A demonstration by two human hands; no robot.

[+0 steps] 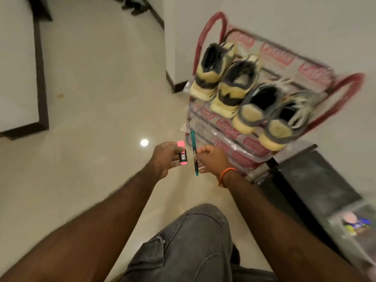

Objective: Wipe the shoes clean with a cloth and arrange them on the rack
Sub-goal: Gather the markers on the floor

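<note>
On the top tier of the red-framed, plastic-wrapped rack (211, 29): four worn sneakers, a yellow-and-black pair (224, 76) beside a grey-and-yellow pair (264, 115), heels outward. Arranging apparently done; no cloth visible. Left hand (165, 157) pinching a pink eraser in a black sleeve (181, 152); right hand (211, 159) gripping a teal pen (194, 152).

Pink eraser (181, 152) (black sleeve), teal pen (194, 152)
</note>
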